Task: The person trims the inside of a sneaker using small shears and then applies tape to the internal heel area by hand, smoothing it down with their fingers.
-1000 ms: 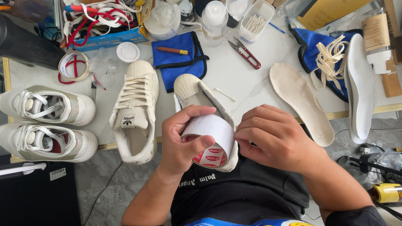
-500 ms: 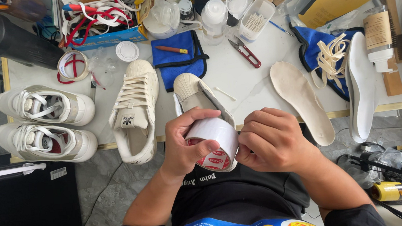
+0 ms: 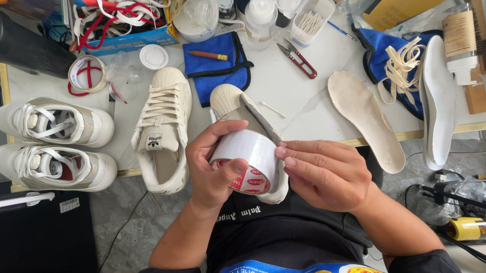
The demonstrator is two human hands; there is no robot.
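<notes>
Your left hand (image 3: 214, 171) was clamped around the roll of white tape (image 3: 249, 160), thumb over the top, fingers curled under and into the core. Your right hand (image 3: 325, 173) was not closed on anything: its fingertips (image 3: 282, 153) lay together against the roll's outer wrap (likely feeling for the free end). The roll sat above your lap, just in front of the tabletop (image 3: 285, 86) edge, partly covering a white shoe (image 3: 234, 105) behind it.

Judgement: the roll should be light and stiff, smooth on the face, sticky only at the peeled end; best held by the core and rim, as you had it.

Outward: a laced white sneaker (image 3: 163, 129) to the left, a pair of sneakers (image 3: 53, 141) beyond it, an insole (image 3: 364, 117) to the right.

Against the earlier frames, little differed: same grip, the roll turned slightly.
</notes>
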